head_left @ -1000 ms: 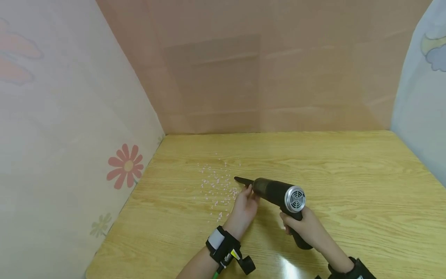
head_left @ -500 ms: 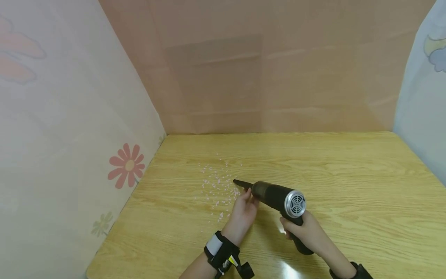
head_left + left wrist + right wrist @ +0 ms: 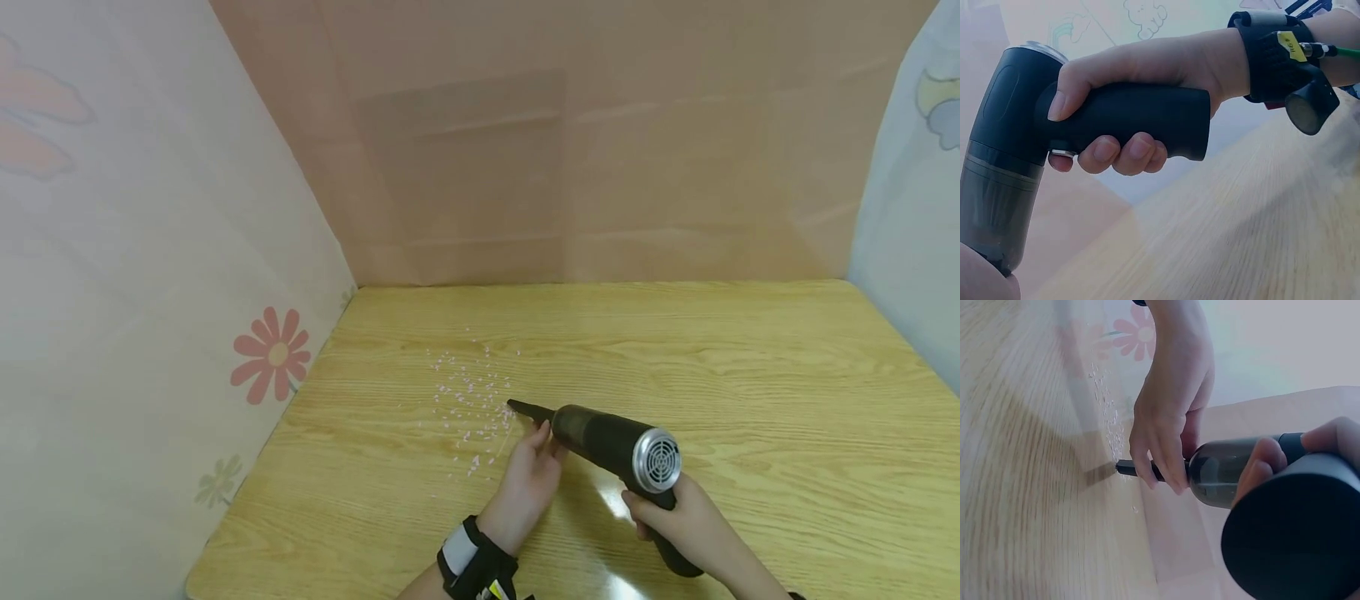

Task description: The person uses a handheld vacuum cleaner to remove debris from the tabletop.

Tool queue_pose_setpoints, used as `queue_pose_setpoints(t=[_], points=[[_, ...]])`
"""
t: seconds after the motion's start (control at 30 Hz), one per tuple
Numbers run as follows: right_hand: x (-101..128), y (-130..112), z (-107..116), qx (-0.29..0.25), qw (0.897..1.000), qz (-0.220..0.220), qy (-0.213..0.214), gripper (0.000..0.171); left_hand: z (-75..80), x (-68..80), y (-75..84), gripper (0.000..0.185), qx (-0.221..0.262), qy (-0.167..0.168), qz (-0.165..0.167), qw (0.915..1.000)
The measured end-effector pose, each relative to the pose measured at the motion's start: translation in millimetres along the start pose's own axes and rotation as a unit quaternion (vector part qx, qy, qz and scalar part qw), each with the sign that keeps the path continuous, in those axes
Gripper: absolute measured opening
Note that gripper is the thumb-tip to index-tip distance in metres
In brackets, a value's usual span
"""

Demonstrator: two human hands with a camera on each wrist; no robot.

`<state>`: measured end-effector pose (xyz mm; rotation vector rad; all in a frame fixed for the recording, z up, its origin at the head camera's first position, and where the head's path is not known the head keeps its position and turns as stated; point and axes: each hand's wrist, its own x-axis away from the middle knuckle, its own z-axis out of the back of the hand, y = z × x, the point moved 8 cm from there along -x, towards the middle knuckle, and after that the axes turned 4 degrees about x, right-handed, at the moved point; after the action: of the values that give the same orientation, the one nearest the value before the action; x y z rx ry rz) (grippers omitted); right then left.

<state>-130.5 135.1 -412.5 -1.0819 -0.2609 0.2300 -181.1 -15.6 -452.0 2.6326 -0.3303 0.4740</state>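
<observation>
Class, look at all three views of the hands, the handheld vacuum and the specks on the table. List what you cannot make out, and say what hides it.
- Nozzle tip, right wrist view: blurred, so contact with the table is unclear.
- Specks, head view: too small to identify.
- Left hand fingertips, head view: hidden behind the vacuum.
- Right hand grip: the button under the fingers is hardly visible.
- Right wrist, head view: cut off by the bottom edge.

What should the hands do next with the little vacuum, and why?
Probably ease the handheld vacuum forward: its nozzle sits at the near edge of the pink crumbs. The right hand grips the handle; the left hand holds the nozzle.
</observation>
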Motion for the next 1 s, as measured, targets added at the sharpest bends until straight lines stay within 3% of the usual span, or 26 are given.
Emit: queue_pose_setpoints(t=[0.27,0.47,0.57,0.73,0.9,1.0], points=[[4,-3,-1,-0.010,1.000,0.017,-0.001,0.017,0.7,7.1,1.2,0.066,0.005,-0.001,0.003,1.0000],[2,-3,-7,-0.103,0.992,0.059,-0.042,0.014,10.8,5.8,6.2,0.021,0.010,0.010,-0.002,0.9999],[-2,4,-13,-0.188,0.977,0.046,-0.086,0.012,13.1,5.3,9.6,0.015,0.018,0.009,0.001,0.9998],[-7,14,-22,-0.300,0.943,0.002,-0.148,0.015,18.2,4.2,14.4,0.021,0.036,0.018,0.008,0.9992],[-11,15,-29,-0.356,0.916,-0.004,-0.184,0.021,20.1,2.0,20.7,0.028,0.015,0.017,-0.009,0.9997],[-13,18,-31,-0.373,0.908,-0.012,-0.193,0.023,20.2,0.2,23.5,0.027,-0.004,0.021,-0.018,0.9996]])
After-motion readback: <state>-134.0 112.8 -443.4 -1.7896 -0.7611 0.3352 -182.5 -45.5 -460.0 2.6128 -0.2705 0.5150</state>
